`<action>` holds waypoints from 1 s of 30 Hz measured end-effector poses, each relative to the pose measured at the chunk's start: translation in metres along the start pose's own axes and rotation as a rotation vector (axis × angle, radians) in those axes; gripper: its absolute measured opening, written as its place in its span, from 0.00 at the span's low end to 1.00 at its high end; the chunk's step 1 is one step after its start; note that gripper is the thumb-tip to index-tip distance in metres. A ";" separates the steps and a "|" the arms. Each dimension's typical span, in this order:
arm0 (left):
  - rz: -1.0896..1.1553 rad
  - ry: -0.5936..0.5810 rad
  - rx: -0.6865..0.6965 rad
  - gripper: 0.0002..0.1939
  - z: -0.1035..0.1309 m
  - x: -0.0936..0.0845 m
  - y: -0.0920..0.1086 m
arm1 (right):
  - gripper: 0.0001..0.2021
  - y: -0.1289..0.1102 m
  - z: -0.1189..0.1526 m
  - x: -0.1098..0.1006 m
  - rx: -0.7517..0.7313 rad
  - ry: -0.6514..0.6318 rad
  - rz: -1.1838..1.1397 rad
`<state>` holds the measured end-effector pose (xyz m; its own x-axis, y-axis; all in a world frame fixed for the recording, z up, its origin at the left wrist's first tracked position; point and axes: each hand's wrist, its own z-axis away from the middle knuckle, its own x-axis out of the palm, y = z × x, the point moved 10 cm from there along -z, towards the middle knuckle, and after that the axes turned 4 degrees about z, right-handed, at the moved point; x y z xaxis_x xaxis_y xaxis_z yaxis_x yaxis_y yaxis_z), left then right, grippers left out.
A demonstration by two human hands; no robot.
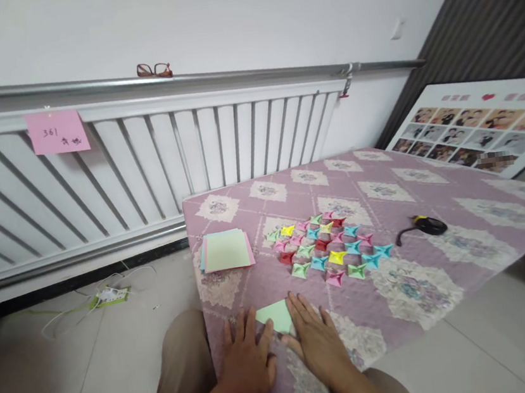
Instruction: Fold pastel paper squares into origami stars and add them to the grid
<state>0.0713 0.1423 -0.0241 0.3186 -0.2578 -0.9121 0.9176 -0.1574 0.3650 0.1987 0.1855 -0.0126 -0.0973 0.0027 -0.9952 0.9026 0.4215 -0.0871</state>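
Note:
A pale green sheet of folding paper lies near the table's front edge, partly covered by both hands. My left hand rests at its left side with the fingers spread. On its right edge my right hand lies flat, fingers stretched out. Beyond the hands stand several small folded paper shapes in pink, yellow, green, blue and red, set out in rows. To their left is a stack of coloured square paper, pale green on top.
A patterned purple tablecloth covers the table. A black coiled item lies at the right. Behind stands a white radiator with glasses on its pipe. A power strip sits on the floor. A photo board leans at the right.

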 end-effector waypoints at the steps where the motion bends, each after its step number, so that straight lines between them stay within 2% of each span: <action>1: 0.002 0.002 -0.002 0.32 0.000 0.000 0.000 | 0.30 0.006 -0.001 -0.001 0.031 0.013 0.005; 3: 0.003 0.010 -0.003 0.32 0.000 0.000 -0.001 | 0.27 0.016 -0.002 -0.007 0.102 0.063 0.001; 5: 0.003 0.020 0.000 0.31 0.001 0.000 0.000 | 0.25 0.016 0.000 -0.019 0.147 0.163 -0.021; 7: 0.000 0.033 0.007 0.31 0.002 -0.002 0.000 | 0.23 -0.002 0.004 -0.030 0.104 0.251 -0.052; 8: -0.003 0.036 0.013 0.31 0.002 -0.002 0.001 | 0.24 -0.016 0.005 -0.031 0.046 0.253 -0.064; 11: -0.014 0.023 0.033 0.32 0.004 -0.004 0.002 | 0.27 -0.054 0.009 -0.019 -0.075 0.116 -0.099; 13: -0.020 0.012 0.046 0.34 0.006 -0.005 0.001 | 0.28 -0.062 0.012 -0.011 -0.069 0.038 -0.102; 18: -0.043 -0.021 0.023 0.39 0.005 -0.007 -0.014 | 0.30 -0.049 0.021 -0.004 -0.039 -0.081 -0.073; 22: -0.055 -0.036 -0.023 0.41 0.002 -0.008 -0.030 | 0.31 -0.034 0.026 0.000 0.043 -0.140 -0.067; 26: -0.036 0.012 -0.062 0.41 0.001 -0.010 -0.035 | 0.29 -0.031 0.025 -0.001 0.077 -0.079 -0.080; 30: 0.013 0.101 -0.073 0.38 0.006 -0.015 -0.034 | 0.23 -0.025 0.019 -0.011 0.102 0.036 -0.102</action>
<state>0.0336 0.1457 -0.0219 0.3495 -0.1616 -0.9229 0.9269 -0.0841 0.3658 0.1851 0.1573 -0.0007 -0.2038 -0.0024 -0.9790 0.9250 0.3271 -0.1934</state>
